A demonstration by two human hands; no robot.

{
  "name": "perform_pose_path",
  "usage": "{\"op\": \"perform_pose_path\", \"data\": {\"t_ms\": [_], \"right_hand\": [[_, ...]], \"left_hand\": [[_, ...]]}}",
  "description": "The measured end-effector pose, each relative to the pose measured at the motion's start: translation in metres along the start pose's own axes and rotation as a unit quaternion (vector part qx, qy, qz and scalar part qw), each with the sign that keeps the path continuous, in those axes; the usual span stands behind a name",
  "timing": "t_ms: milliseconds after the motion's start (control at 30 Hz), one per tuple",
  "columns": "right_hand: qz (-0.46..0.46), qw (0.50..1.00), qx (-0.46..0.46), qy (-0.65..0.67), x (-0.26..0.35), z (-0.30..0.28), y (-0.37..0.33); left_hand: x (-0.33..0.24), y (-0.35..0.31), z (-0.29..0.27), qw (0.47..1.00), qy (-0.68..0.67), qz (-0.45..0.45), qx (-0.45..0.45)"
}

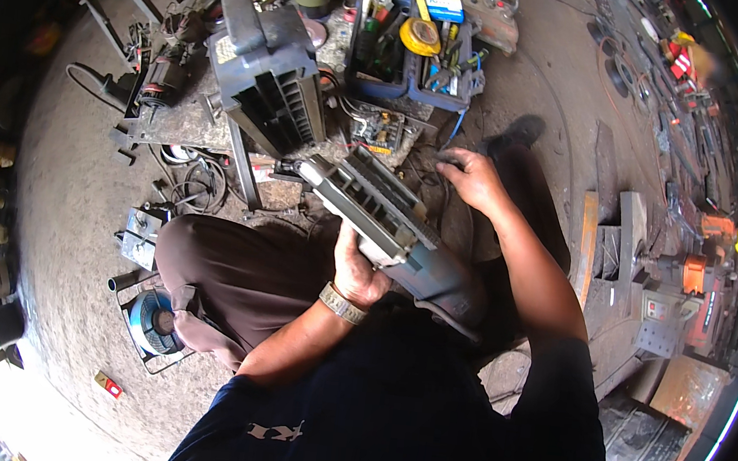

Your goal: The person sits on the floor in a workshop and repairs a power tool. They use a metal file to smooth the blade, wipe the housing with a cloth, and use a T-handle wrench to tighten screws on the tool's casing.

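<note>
So the slotted casing (391, 233) is held over the lap, long axis slanting from far left to near right, dark end close to the shirt (405, 396). Left hand (357, 274) is the nearer one, gripping its near left edge, fingers mostly hidden underneath. Right hand (473, 180) hangs apart off the far right side, so from those fingertips the casing lies left and nearer; they're bunched narrow, and I can't tell if anything small is pinched there. Looks-wise it's pale grey around the rim, black toward the near end, open ribs, kinda dusty
</note>
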State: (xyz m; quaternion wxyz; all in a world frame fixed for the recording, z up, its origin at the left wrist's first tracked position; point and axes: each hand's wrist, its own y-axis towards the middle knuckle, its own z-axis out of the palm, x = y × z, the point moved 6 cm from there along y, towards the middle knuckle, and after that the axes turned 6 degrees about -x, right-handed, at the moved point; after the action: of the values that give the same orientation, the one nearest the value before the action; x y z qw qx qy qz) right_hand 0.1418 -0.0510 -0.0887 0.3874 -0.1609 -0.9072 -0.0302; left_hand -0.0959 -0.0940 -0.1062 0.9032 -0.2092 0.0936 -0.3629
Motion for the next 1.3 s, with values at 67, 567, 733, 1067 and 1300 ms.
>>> {"op": "perform_pose_path", "data": {"t_ms": [67,567,733,1067,1300], "right_hand": [[-0.012,1.0,0.003,-0.013,0.009,-0.007,0.009],[0.008,0.999,-0.036,0.006,-0.022,-0.024,0.007],[0.17,0.958,-0.14,0.182,-0.1,-0.035,-0.025],[0.244,0.958,-0.146,-0.04,-0.222,0.051,-0.057],[0.158,0.945,0.205,-0.2,-0.19,0.087,-0.055]], "left_hand": [[0.003,0.001,0.0,1.0,0.0,-0.018,0.007],[0.002,0.004,0.001,1.0,0.0,-0.024,0.012],[0.002,0.011,-0.004,1.0,-0.002,-0.011,-0.015],[-0.032,0.015,-0.045,0.991,0.12,0.053,0.009],[-0.029,0.017,-0.038,0.988,0.143,-0.003,0.051]]}}
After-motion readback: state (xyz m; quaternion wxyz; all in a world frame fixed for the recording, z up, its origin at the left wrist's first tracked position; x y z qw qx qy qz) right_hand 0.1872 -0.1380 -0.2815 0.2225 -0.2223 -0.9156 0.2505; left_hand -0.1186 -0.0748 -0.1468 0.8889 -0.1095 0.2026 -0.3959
